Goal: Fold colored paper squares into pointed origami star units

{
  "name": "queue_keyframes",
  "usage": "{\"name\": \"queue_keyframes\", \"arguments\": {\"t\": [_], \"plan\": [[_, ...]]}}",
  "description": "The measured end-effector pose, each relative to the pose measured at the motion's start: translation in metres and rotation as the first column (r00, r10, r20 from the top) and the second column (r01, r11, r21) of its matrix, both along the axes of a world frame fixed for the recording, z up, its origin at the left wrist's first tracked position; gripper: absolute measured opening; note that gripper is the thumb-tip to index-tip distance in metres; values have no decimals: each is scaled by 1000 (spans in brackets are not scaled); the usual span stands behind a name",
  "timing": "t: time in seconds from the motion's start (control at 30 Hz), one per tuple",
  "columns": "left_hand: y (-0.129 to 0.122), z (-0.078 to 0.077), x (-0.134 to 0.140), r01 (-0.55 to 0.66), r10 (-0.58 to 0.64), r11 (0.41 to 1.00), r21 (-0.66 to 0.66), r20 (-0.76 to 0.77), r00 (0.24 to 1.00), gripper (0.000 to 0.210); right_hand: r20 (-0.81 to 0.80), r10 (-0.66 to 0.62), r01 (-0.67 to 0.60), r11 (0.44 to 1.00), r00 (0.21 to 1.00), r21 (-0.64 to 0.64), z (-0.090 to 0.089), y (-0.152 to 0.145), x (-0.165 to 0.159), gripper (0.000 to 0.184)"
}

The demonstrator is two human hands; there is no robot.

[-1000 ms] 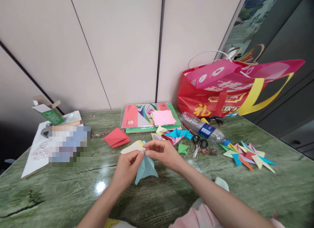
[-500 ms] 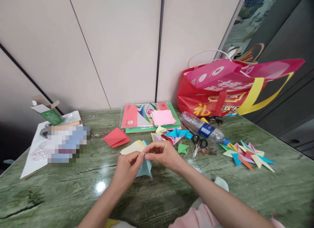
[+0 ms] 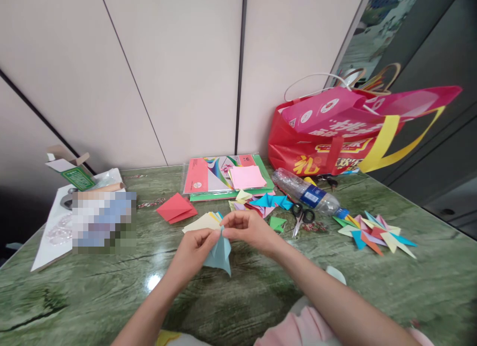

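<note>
A light blue sheet of folding paper (image 3: 219, 259) hangs creased from my fingers above the green marbled table (image 3: 112, 296). My left hand (image 3: 197, 246) pinches its upper left part between thumb and forefinger. At the upper right, my right hand (image 3: 248, 229) pinches the same paper close to the left fingertips. Behind my hands lies a fanned stack of cream and coloured paper (image 3: 201, 222), partly covered by them. A red folded paper piece (image 3: 177, 208) rests to the left of that stack. A green folded piece (image 3: 278, 223) lies to the right.
Scissors (image 3: 299, 217) and a plastic bottle (image 3: 298, 186) lie right of centre, near several coloured folded shapes (image 3: 374, 231). Paper packs (image 3: 208, 174) lie against the wall. A red bag (image 3: 290, 147) stands behind the bottle. On the left sits an opened box (image 3: 76, 176).
The light blue paper has turned and now shows more of its surface, hanging lower between my hands. Both hands stay pinched on it in nearly the same place.
</note>
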State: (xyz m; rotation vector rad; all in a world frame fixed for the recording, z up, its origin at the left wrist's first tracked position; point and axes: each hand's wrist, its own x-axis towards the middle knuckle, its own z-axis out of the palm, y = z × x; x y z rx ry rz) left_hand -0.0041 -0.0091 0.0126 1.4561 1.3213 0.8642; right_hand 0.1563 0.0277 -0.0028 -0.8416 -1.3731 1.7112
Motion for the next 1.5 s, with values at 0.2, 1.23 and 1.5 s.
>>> {"name": "queue_keyframes", "arguments": {"t": [0.2, 1.23, 1.5], "plan": [[0, 1, -1, -34, 34, 999, -2, 32, 999, 34, -55, -44, 43, 999, 998, -27, -3, 3, 1, 29], [-2, -1, 0, -111, 151, 981, -159, 268, 951, 21, 29, -91, 85, 981, 995, 176, 4, -1, 0, 24], [-1, -1, 1, -122, 167, 978, -169, 285, 944, 23, -22, 17, -13, 984, 1000, 178, 2, 1, 5, 27]]}}
